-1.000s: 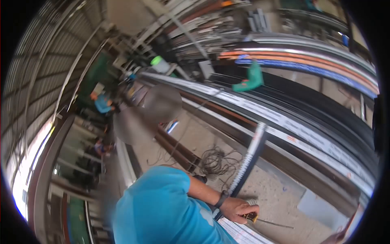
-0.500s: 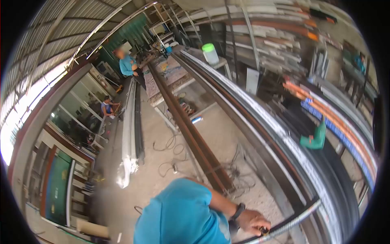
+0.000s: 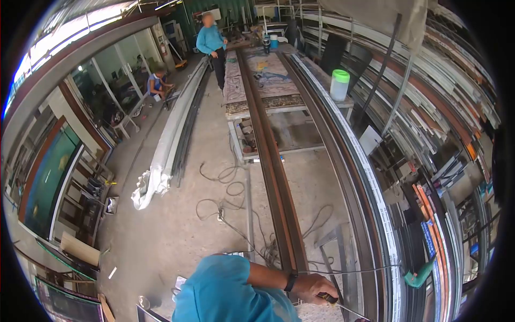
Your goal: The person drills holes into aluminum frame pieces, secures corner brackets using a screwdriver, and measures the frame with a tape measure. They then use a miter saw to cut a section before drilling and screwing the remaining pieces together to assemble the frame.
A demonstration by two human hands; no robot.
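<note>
My left hand [image 3: 316, 290], in a teal sleeve with a dark band on the wrist, reaches across the bottom of the head view. Its fingers are closed around a black-and-yellow handled tool [image 3: 327, 297]. A thin metal shaft runs from the tool toward the lower right; its exact kind is hard to make out. Just behind the wrist is the near end of long brown metal profiles [image 3: 276, 198]. A dark cord [image 3: 354, 271] stretches past the hand to the right, toward a green drill-shaped tool [image 3: 419, 276]. My right hand is out of the frame.
Long dark and white-wrapped profiles [image 3: 370, 188] run along the right. A worktable [image 3: 289, 101] stands ahead, with cables [image 3: 225, 188] on the floor. A person in teal [image 3: 212, 40] stands at the back; another [image 3: 157, 84] crouches at left. Racks of bars [image 3: 429, 102] line the right.
The view has swung right and levelled, so the scene sits differently in the frame. The pale printed bar beside my left hand has left view. The hand still grips the black-and-yellow tool.
</note>
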